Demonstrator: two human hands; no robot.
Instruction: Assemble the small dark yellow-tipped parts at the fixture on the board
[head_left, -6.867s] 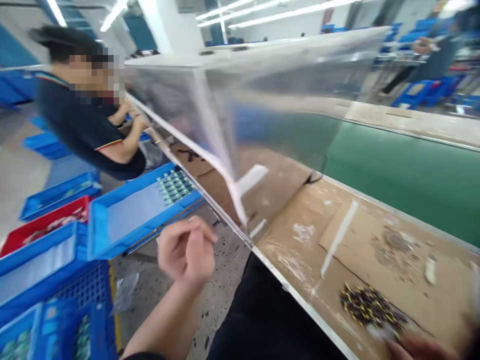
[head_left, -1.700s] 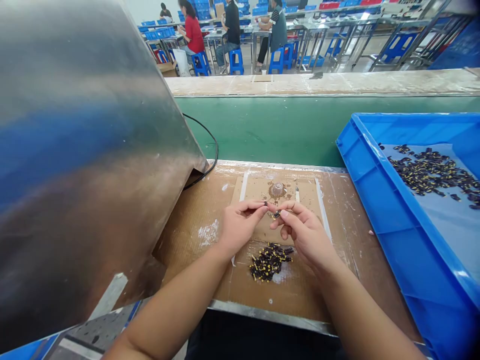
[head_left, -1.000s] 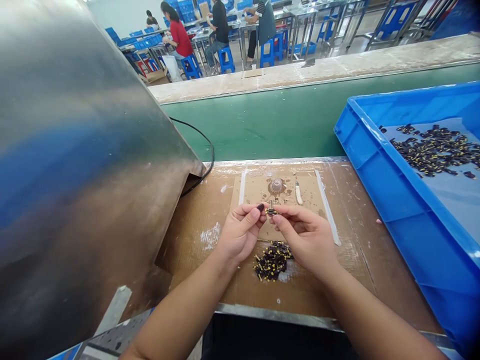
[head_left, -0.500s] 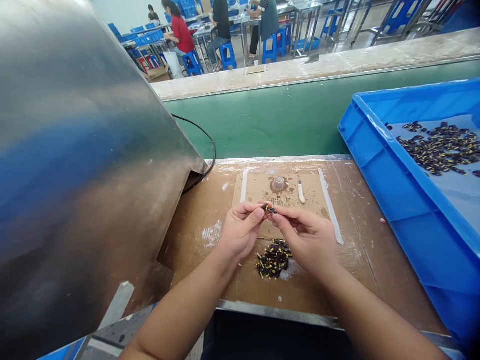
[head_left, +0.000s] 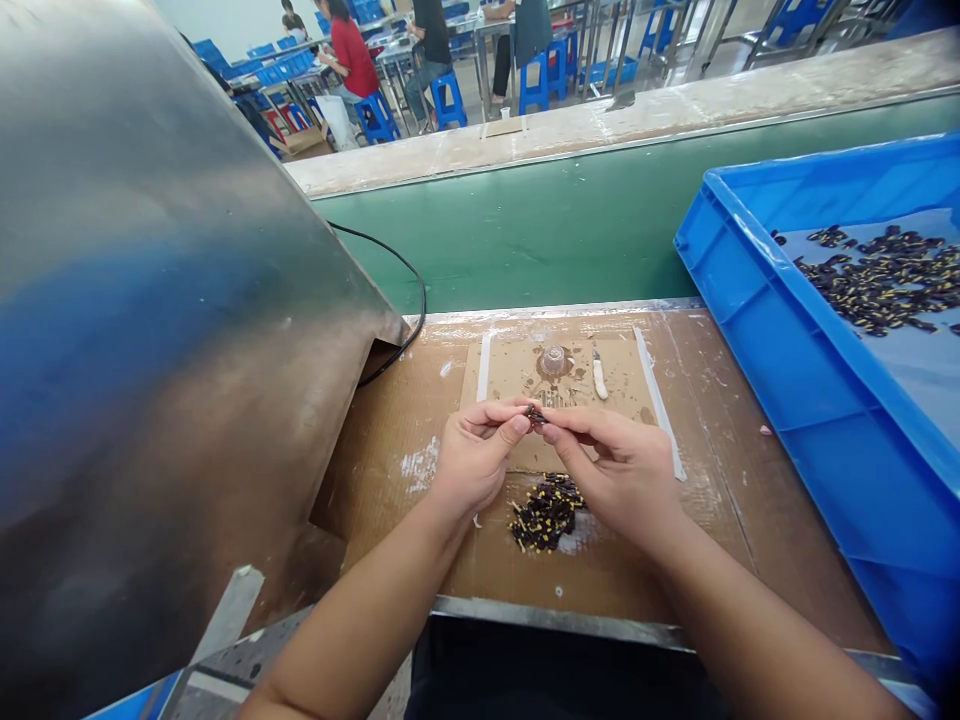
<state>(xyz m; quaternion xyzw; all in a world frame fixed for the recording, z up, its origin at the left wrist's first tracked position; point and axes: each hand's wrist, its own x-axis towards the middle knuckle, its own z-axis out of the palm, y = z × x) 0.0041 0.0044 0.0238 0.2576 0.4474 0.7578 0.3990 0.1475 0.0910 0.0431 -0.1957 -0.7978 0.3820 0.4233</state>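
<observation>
Between my fingertips is a small black-and-yellow part (head_left: 534, 414), too small to make out its exact kind. My left hand (head_left: 480, 450) pinches it from the left, thumb against forefinger. From the right, my right hand (head_left: 619, 460) pinches at it too, so the hands nearly touch. Below them a pile of small black parts with yellow ends (head_left: 547, 515) lies on the cardboard-covered table. Beyond the hands stand a small clear cup (head_left: 554, 361), on a damp stain, and a small knife with a white handle (head_left: 599, 376).
A blue crate (head_left: 795, 370) at the right holds many more black-and-yellow parts on a white sheet. A large metal housing (head_left: 187, 330) fills the left, with a black cable (head_left: 405, 262) behind. A green wall (head_left: 510, 240) bounds the table; people sit at far tables.
The view has shifted slightly. Both hands stay together above the pile, and the small part between the fingertips has turned a little.
</observation>
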